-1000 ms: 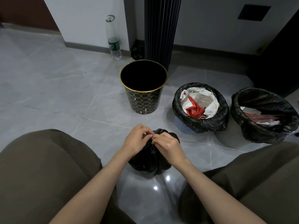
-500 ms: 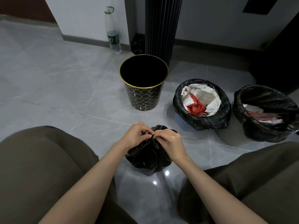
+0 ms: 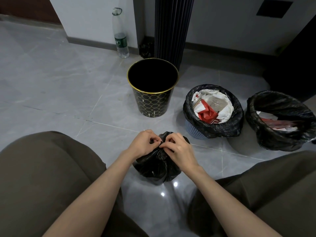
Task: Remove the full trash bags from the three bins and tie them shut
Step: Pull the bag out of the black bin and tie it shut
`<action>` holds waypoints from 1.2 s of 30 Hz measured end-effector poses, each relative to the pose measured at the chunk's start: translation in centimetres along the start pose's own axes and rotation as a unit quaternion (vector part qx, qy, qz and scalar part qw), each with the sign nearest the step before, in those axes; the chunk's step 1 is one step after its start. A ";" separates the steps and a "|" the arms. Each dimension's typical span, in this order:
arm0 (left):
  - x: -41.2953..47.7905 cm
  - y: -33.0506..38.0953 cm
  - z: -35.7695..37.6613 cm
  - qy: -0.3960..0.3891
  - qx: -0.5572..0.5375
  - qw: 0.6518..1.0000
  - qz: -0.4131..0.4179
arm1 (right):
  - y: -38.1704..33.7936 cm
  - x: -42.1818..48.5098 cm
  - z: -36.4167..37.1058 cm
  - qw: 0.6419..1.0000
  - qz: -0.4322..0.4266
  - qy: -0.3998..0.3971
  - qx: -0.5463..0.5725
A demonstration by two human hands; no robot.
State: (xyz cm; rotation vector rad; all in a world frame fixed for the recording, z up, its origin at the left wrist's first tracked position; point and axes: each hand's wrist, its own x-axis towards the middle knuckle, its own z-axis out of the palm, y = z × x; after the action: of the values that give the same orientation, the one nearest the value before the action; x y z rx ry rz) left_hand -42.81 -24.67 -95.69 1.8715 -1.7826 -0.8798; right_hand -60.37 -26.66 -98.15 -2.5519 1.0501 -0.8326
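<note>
Pinching the gathered neck of the first trash bag (image 3: 157, 168), the left hand (image 3: 144, 144) and the right hand (image 3: 181, 149) meet at one point. The fingers of both are curled tight on the black plastic. The bag sits on the floor (image 3: 68, 82) directly under this grip, between the person's knees. If the knot is complete I cannot tell, because the fingers hide it.

Just beyond the grip, away from the person, the black and gold bin (image 3: 152, 103) stands with no liner inside, so I judge that its bag is the one in the hands. Beyond the grip to the right, the blue basket bin (image 3: 195, 132) has its bag (image 3: 210, 129) folded over the rim and full of white and red paper. Farther to the right, a third bag (image 3: 280, 142) with waste inside covers most of its own bin.

In my judgement the first bag is nearly finished, and the other two are not yet lifted out or tied.
</note>
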 end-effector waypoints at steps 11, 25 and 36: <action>0.0 0.5 -0.5 0.008 0.050 0.994 -0.095 | 0.3 -0.3 -0.7 0.960 0.236 -0.013 0.151; -0.8 1.1 -1.2 0.021 0.066 0.989 -0.132 | 0.7 0.7 -2.0 0.888 0.426 -0.061 0.160; -1.2 1.4 -1.4 0.032 0.086 0.987 -0.135 | 0.2 0.8 -2.3 0.893 0.438 -0.055 0.082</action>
State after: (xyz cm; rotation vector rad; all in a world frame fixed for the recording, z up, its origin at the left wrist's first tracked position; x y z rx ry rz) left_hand -42.84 -23.83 -93.49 2.2657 -1.6374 -0.7664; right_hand -61.37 -27.44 -96.09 -1.6482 1.7679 -0.4709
